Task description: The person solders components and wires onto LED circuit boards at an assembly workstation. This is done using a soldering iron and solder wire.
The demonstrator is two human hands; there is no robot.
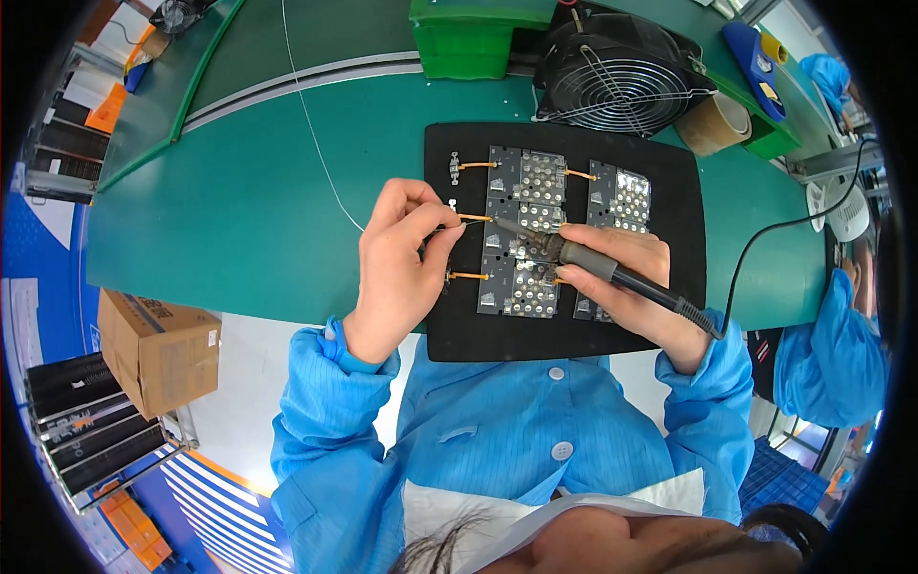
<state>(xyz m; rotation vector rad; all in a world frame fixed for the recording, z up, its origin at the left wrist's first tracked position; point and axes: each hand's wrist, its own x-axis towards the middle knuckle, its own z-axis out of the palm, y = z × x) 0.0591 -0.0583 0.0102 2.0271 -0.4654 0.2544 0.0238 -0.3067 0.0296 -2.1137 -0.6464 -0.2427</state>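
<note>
This is an electronics assembly workshop: circuit boards, a soldering iron, a green workbench, 1 black fan and a blue-smocked co-worker show it.

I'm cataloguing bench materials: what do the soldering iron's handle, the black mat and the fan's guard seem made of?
Soldering iron's handle: probably plastic or rubber, dark and fairly dull.
Black mat: perhaps rubber or foam, its surface evenly matte.
Fan's guard: likely metal, its thin wire rings shining silvery.
</note>
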